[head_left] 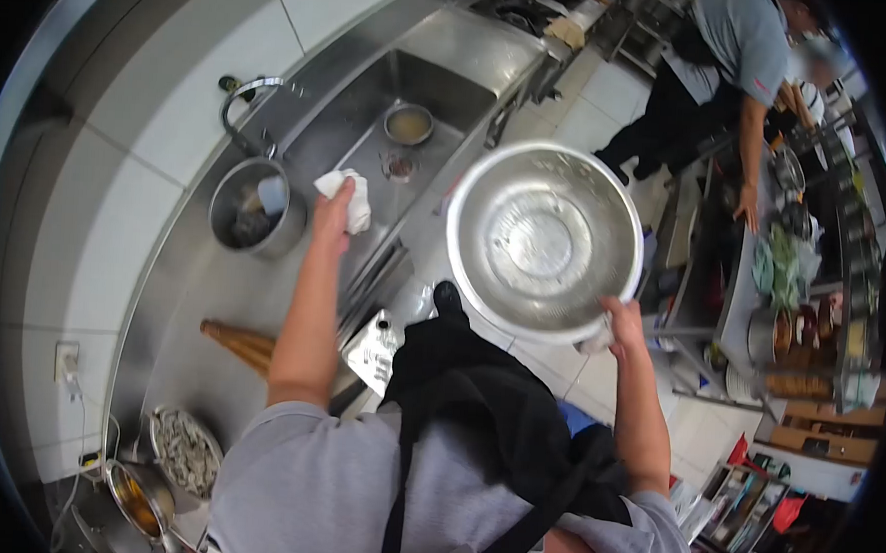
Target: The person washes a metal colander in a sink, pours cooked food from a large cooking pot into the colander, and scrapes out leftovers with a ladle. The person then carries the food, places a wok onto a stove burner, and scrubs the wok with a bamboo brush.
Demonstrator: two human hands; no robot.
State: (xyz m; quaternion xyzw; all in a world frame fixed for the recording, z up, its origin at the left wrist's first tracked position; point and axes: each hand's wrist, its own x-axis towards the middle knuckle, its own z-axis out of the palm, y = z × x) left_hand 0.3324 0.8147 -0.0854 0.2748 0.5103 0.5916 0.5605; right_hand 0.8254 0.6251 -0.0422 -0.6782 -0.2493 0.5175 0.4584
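My left hand (335,214) is closed around a crumpled white cloth (358,200) above the near edge of the metal sink (444,73). My right hand (621,326) grips the lower right rim of a large round metal basin (530,239), held off the counter over the floor. The basin is tilted so its inside faces me; no food shows in it. Something whitish shows under my right fingers, but I cannot make out what. A small metal bowl (409,125) with cloudy liquid sits in the sink, near the drain (397,167).
Beside the faucet (233,115) stands a deep pot (258,207) with utensils inside. Wooden sticks (239,346) and a tray of greyish food (185,451) lie on the counter to the left. A co-worker (740,52) leans over a work table (733,292) at right.
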